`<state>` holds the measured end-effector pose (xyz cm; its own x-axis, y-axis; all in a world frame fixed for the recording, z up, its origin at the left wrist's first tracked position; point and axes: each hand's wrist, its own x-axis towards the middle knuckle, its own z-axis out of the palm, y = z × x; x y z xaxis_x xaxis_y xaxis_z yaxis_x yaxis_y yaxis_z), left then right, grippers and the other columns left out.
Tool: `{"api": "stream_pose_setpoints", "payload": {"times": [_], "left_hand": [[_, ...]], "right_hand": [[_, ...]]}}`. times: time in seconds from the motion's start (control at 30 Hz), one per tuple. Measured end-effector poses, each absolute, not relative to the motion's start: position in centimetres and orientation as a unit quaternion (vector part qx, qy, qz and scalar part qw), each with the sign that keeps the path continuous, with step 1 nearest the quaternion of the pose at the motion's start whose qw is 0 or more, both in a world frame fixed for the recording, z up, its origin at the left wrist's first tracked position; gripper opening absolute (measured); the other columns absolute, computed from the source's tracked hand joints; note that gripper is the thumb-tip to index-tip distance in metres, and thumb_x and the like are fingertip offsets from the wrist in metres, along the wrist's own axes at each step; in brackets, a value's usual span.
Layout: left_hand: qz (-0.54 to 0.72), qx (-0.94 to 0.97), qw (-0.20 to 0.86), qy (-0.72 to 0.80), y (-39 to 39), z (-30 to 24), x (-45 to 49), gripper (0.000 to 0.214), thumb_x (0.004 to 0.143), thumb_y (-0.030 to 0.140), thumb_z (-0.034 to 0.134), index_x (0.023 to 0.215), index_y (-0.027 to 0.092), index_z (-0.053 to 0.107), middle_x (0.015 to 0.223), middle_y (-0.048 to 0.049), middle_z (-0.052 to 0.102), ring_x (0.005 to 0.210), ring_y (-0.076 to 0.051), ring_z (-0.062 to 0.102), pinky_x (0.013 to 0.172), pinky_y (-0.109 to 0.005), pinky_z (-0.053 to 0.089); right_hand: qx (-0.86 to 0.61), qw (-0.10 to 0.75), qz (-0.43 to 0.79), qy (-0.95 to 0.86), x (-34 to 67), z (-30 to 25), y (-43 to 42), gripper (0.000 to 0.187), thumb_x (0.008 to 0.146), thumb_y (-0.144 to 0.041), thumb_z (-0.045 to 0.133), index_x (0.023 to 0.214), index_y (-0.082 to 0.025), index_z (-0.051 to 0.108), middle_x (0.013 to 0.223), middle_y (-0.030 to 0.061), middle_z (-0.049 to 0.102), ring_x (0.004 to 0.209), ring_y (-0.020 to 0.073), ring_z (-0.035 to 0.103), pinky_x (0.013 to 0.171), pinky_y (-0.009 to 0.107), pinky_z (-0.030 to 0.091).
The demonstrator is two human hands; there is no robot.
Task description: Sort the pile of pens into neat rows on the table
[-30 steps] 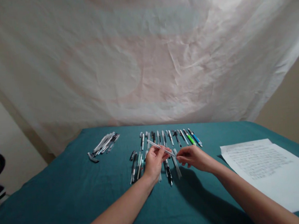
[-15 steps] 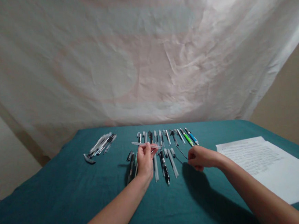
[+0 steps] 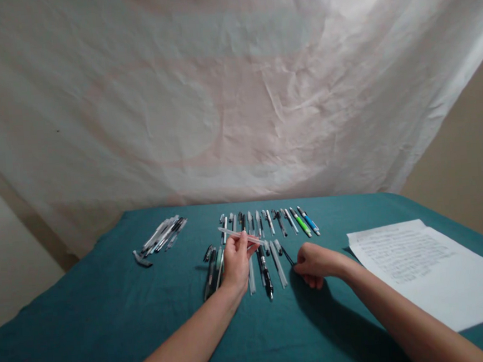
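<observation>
My left hand (image 3: 236,262) is closed on a clear pen barrel (image 3: 229,232), raised over the pens and pointing to the upper left. In my right hand (image 3: 315,264), pinched fingers grip one end of a thin dark pen refill (image 3: 287,256). The refill's far tip slants left towards the table, beside a clear pen barrel (image 3: 279,270) in the near row; whether it touches the cloth I cannot tell. A black pen (image 3: 266,276) lies in that row too. Dark pen parts (image 3: 210,275) lie left of my left hand, which hides part of the row.
Behind the near row lies a far row of pens, with a green pen (image 3: 301,223) and a blue pen (image 3: 309,222) at its right end. A loose pile of pens (image 3: 164,234) is at the left, near a curved clip-like piece (image 3: 142,259). Written paper (image 3: 442,282) lies right.
My right hand has moved slightly left and down, lowering the refill to the right end of the near row. The left hand has shifted a little right, still holding the clear barrel.
</observation>
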<state>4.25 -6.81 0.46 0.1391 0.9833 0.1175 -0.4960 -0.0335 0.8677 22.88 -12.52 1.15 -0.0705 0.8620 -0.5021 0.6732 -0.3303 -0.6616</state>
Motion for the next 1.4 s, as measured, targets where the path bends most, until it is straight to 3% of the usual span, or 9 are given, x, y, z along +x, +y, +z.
{"api": "stream_pose_setpoints", "payload": {"times": [0.47, 0.53, 0.7, 0.8, 1.0, 1.13, 1.4], "left_hand": [[0.531, 0.444, 0.658, 0.295, -7.4, 0.8, 4.4, 0.027, 0.071, 0.039, 0.053, 0.079, 0.014, 0.051, 0.074, -0.0035, 0.06, 0.072, -0.013, 0.059, 0.073, -0.03, 0.046], [0.495, 0.467, 0.667, 0.302, -7.7, 0.8, 4.5, 0.028, 0.071, 0.04, 0.053, 0.079, 0.013, 0.052, 0.073, -0.0038, 0.061, 0.069, -0.013, 0.059, 0.07, -0.03, 0.047], [0.385, 0.564, 0.669, 0.292, -8.9, 1.1, 4.7, 0.027, 0.069, 0.04, 0.054, 0.078, 0.015, 0.057, 0.067, -0.0036, 0.061, 0.06, -0.013, 0.057, 0.057, -0.025, 0.046], [0.366, 0.619, 0.64, 0.272, -9.7, 1.4, 4.7, 0.023, 0.068, 0.038, 0.056, 0.074, 0.015, 0.059, 0.063, -0.0023, 0.06, 0.056, -0.013, 0.055, 0.053, -0.023, 0.043], [0.359, 0.676, 0.588, 0.264, -10.4, 1.7, 4.7, 0.02, 0.068, 0.035, 0.056, 0.071, 0.015, 0.061, 0.061, -0.0022, 0.058, 0.054, -0.012, 0.052, 0.05, -0.022, 0.038], [0.385, 0.67, 0.575, 0.268, -9.8, 1.8, 4.6, 0.02, 0.068, 0.033, 0.057, 0.078, 0.016, 0.06, 0.07, -0.0037, 0.06, 0.064, -0.014, 0.054, 0.059, -0.023, 0.041], [0.455, 0.66, 0.5, 0.327, -5.5, 2.8, 2.6, 0.025, 0.061, 0.028, 0.064, 0.083, 0.017, 0.059, 0.071, -0.002, 0.058, 0.065, -0.012, 0.053, 0.063, -0.023, 0.041]], "right_hand": [[-0.667, 0.125, 0.44, -0.589, 22.6, 0.7, -12.3, 0.031, 0.072, -0.039, 0.048, 0.054, -0.014, 0.051, 0.046, 0.0039, 0.058, 0.037, 0.0108, 0.053, 0.034, 0.019, 0.043], [-0.663, 0.167, 0.41, -0.604, 22.6, 1.3, -12.2, 0.031, 0.072, -0.04, 0.048, 0.057, -0.013, 0.052, 0.049, 0.0035, 0.058, 0.038, 0.01, 0.053, 0.035, 0.019, 0.043], [-0.586, 0.366, 0.357, -0.628, 21.5, 3.6, -12.1, 0.035, 0.075, -0.045, 0.044, 0.073, -0.013, 0.057, 0.057, 0.0013, 0.056, 0.048, 0.0092, 0.053, 0.041, 0.017, 0.042], [-0.559, 0.414, 0.378, -0.611, 20.3, 4.3, -12.2, 0.037, 0.073, -0.048, 0.047, 0.077, -0.013, 0.058, 0.057, -0.0001, 0.055, 0.047, 0.0083, 0.049, 0.041, 0.017, 0.04], [-0.543, 0.424, 0.406, -0.601, 19.5, 4.5, -12.7, 0.035, 0.071, -0.047, 0.05, 0.074, -0.013, 0.058, 0.054, -0.0019, 0.05, 0.043, 0.0054, 0.042, 0.038, 0.015, 0.032], [-0.561, 0.429, 0.4, -0.583, 20.8, 4.5, -12.3, 0.035, 0.073, -0.047, 0.048, 0.074, -0.013, 0.057, 0.054, -0.0021, 0.05, 0.044, 0.0058, 0.043, 0.04, 0.016, 0.035], [-0.669, 0.337, 0.351, -0.563, 23.9, -0.7, -9.9, 0.031, 0.069, -0.036, 0.056, 0.09, -0.013, 0.052, 0.058, -0.0012, 0.054, 0.047, 0.0092, 0.052, 0.037, 0.016, 0.038]]}}
